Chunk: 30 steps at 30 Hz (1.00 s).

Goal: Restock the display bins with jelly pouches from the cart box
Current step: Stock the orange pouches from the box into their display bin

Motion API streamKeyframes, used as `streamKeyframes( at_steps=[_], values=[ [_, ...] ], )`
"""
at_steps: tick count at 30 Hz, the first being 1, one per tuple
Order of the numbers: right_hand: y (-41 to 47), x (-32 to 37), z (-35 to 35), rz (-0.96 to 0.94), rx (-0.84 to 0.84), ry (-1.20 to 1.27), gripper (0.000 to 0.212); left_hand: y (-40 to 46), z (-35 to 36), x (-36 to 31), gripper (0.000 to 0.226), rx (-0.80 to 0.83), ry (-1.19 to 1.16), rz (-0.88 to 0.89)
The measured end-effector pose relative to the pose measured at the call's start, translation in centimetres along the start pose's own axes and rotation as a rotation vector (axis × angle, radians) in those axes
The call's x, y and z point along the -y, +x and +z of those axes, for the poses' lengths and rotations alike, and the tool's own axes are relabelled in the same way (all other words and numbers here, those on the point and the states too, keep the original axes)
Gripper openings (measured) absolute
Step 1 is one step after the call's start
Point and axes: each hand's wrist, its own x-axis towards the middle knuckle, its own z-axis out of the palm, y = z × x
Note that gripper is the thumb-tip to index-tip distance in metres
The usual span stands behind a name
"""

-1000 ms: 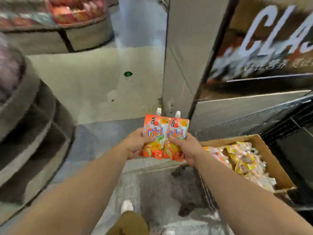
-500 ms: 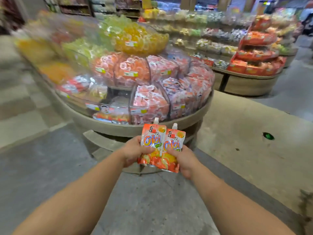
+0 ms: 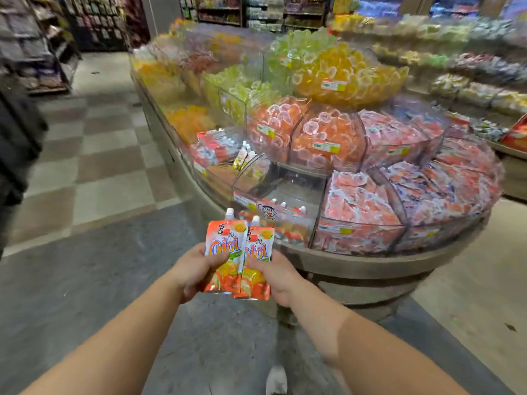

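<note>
Head view: grey floor (image 3: 85,280), candy display (image 3: 356,260)

Your left hand (image 3: 190,270) and right hand (image 3: 274,273) hold two pouches (image 3: 238,259) side by side, upright, before a round stand (image 3: 370,263) of bins (image 3: 281,201).

A shop: round display stand (image 3: 356,266) of price-labelled jelly bins (image 3: 328,143), stocked shelves (image 3: 94,21).

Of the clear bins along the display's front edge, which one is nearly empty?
The clear bin directly beyond the held pouches: only a few white-capped pouches lie at its front, while the neighbouring bins on its right are packed full.
</note>
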Motion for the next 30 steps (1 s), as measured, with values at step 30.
streamKeyframes(
  at_steps=[30],
  values=[
    [31.0, 10.7, -7.8, 0.298, -0.421, -0.010, 0.012, 37.6, -3.4, -19.7, 0.049, 0.298, 0.191, 0.107]
  ],
)
